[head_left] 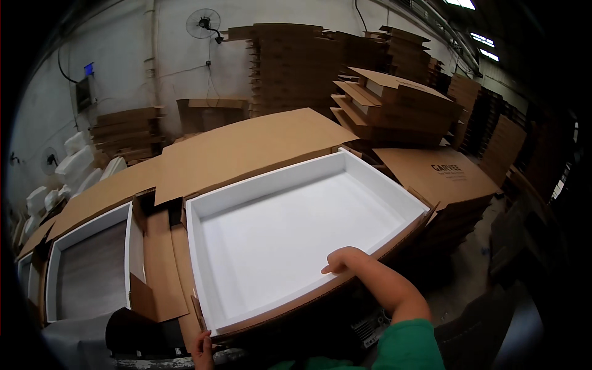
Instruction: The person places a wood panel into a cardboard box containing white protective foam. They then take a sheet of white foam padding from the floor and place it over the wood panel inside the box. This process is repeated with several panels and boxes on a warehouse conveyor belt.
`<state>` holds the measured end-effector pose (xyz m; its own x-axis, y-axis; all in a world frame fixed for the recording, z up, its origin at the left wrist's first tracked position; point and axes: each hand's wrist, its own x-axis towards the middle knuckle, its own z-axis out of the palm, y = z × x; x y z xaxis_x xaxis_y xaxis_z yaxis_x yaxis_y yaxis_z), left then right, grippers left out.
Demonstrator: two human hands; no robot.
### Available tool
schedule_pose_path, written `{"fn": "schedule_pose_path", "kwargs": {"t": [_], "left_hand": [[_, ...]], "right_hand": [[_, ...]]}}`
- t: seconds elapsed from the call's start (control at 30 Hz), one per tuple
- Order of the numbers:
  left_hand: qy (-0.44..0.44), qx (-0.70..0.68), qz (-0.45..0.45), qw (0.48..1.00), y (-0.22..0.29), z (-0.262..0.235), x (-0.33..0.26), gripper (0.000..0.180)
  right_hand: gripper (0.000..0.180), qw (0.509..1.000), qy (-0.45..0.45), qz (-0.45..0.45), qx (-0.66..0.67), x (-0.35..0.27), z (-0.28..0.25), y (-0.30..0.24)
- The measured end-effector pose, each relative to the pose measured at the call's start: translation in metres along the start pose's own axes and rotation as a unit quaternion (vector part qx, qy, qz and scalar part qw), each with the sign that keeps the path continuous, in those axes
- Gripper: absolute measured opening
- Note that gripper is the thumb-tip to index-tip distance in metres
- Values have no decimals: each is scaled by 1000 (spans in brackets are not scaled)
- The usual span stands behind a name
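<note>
An open cardboard box (283, 312) lies in front of me, with a white foam-like tray (296, 228) set inside it. The tray has raised walls and a flat, bare bottom. Over its near wall, right of the middle, my right hand (343, 259) is closed with bent fingers, gripping the rim. My left hand (202, 350) is at the near left corner of the box, its fingers closed on the cardboard edge; part of it is cut off by the lower rim of the picture. A wide cardboard flap (253, 148) stands folded out along the far side.
Left of it lies another open box with a white-walled insert (92, 262) and a grey bottom. Stacked cartons (394, 105) and flat cardboard piles (290, 68) rise behind. White foam pieces (77, 160) lie far left. A closed carton (441, 176) stands at right; a wall fan (203, 23) hangs above.
</note>
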<state>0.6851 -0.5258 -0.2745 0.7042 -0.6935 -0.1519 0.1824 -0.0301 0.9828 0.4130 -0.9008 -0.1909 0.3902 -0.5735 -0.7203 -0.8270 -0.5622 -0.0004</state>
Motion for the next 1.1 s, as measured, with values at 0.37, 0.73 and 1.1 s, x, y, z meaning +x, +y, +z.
{"fn": "schedule_pose_path", "kwargs": {"t": [0.37,0.73,1.1], "left_hand": [[-37,10,17,999,-20,-11,10,36],[-22,51,0,998,-16,-9,7,42],[-37,53,6,998,-23,-18,15,42]], "right_hand": [[50,1000,2,-1,-6,3,0,4],[54,1000,-22,-4,9,4,-2,4],[59,999,-35,-22,-8,8,7,2]]}}
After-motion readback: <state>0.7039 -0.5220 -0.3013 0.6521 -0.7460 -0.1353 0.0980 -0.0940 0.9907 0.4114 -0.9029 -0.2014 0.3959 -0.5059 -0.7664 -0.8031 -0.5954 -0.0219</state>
